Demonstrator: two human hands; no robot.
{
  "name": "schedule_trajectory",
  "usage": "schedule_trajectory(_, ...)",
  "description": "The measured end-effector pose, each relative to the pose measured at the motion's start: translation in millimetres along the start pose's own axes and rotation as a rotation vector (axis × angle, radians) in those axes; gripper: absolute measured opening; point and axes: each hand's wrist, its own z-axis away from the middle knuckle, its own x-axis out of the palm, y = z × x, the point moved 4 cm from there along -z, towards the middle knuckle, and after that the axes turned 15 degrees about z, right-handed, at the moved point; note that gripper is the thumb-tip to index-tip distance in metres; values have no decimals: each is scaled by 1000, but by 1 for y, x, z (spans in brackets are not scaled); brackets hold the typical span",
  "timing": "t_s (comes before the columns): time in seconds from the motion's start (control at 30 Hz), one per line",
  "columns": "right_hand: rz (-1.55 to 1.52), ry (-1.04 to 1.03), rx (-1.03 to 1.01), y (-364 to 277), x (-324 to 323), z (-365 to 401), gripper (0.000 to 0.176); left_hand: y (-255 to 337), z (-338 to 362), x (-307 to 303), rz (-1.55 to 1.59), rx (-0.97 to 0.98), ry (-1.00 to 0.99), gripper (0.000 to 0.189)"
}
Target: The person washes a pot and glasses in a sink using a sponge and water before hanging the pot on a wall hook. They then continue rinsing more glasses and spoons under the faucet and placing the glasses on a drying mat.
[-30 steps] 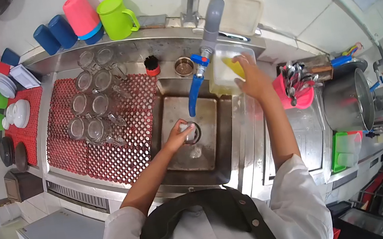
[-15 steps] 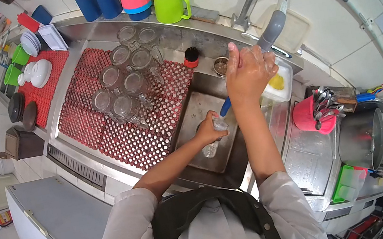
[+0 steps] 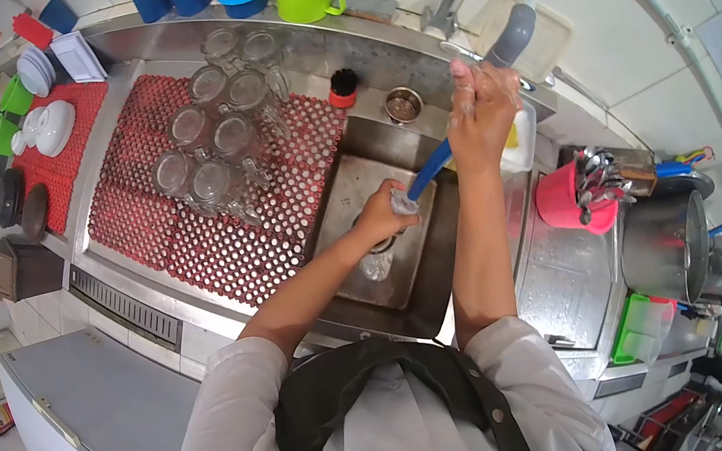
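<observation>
My left hand [image 3: 385, 212] holds a clear glass [image 3: 380, 243] down in the steel sink [image 3: 346, 194], right under the blue spout [image 3: 428, 170] of the tap. Water runs off the glass onto the sink floor. My right hand [image 3: 483, 109] is raised and closed around the tap valve where the blue spout meets the grey pipe [image 3: 515, 29]. A white tub [image 3: 524, 141] with a yellow sponge sits just behind that hand, partly hidden by it.
Several upturned glass mugs [image 3: 215, 150] stand on the red perforated mat [image 3: 192, 244] left of the sink. A black brush [image 3: 344, 88] and small metal cup [image 3: 403, 106] sit behind the sink. A pink cutlery holder [image 3: 577, 194] and a large steel pot [image 3: 670, 245] stand on the right.
My right hand left the white tub and took hold of the tap valve. My left hand lifted the glass up under the spout, and water now runs.
</observation>
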Motion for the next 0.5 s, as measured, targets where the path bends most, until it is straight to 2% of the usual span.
schedule_trajectory(0.07, -64, -23, -36, 2, -2, 0, 24, -2, -1, 4, 8, 6, -20, 55)
schedule_trajectory(0.2, -140, -54, -96, 6, 0, 1, 20, -8, -2, 11, 68, -100, -65, 49)
schedule_trajectory(0.5, -144, -41, -177, 7, 1, -1, 25, -18, -13, 21, 54, 12, -62, 46)
